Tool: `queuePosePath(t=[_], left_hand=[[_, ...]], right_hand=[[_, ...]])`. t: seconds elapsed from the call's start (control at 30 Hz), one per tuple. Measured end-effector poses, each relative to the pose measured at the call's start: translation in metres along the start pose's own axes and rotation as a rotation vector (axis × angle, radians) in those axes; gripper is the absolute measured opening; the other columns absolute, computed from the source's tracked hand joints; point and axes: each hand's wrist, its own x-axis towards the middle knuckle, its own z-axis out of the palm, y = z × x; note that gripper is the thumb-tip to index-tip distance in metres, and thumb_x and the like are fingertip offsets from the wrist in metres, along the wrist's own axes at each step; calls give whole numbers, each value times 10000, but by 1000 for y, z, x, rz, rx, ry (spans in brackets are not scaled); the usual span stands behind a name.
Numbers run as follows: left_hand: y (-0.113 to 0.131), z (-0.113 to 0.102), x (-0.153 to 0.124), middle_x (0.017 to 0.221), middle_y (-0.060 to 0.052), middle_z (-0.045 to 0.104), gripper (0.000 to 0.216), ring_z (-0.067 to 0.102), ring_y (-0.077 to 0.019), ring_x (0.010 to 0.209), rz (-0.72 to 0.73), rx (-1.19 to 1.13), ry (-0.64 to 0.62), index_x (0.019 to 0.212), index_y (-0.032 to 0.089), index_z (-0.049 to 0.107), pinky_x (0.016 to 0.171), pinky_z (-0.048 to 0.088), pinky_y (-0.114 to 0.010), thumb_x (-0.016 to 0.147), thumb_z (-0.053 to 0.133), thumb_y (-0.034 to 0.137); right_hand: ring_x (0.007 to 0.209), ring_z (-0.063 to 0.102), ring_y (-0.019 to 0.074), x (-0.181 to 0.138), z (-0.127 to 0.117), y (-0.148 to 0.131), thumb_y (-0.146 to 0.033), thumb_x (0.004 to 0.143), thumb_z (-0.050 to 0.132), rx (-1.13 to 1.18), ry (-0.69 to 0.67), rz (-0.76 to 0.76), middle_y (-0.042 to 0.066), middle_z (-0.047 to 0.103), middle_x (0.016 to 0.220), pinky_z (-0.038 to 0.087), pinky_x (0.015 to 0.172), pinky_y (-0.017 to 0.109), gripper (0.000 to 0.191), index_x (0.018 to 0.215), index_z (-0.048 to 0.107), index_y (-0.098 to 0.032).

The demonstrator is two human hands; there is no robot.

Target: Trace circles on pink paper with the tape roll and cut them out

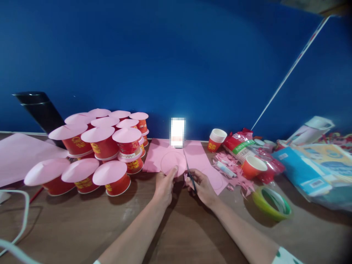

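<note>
My left hand (165,185) pinches the near edge of a pink paper circle (172,164), held just above the wooden table (176,227). My right hand (202,186) is closed round the handles of dark scissors (190,175), whose blades point up and away beside the circle's right edge. Under and behind the circle lie pink paper sheets (198,156) with a circular outline drawn on one.
A pile of red paper cups topped with pink cones (101,154) fills the left. A large pink sheet (19,154) lies far left. To the right are stacked red cups (217,139), pink scraps (236,172), a green tape roll (271,203), packages (308,168) and a phone (177,132).
</note>
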Motion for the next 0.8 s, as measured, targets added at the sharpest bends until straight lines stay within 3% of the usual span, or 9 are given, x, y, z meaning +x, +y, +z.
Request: queuePosePath(t=[0.13,0.53,0.8], left_hand=[[2,1,0,524,-16,596,339,541,-110,461,-7,8,20,667,88,612,460,421,-214,562,761,375],[2,2,-1,570,-33,639,358,586,-138,487,-20,-28,18,749,91,630,488,458,-238,555,768,358],[8,5,-3,512,1,602,321,522,-89,419,0,-19,76,724,96,639,412,380,-183,549,769,332]], right_hand=[[477,462,74,1,-2,5,-432,734,643,0,-10,-4,-43,502,621,327,365,158,383,1008,541,-184],[475,460,78,3,-2,5,-460,700,667,-17,17,2,-38,514,596,316,378,167,414,988,565,-180],[470,449,76,3,-2,7,-469,705,660,-27,9,-2,-39,506,592,309,373,167,426,1006,572,-180]])
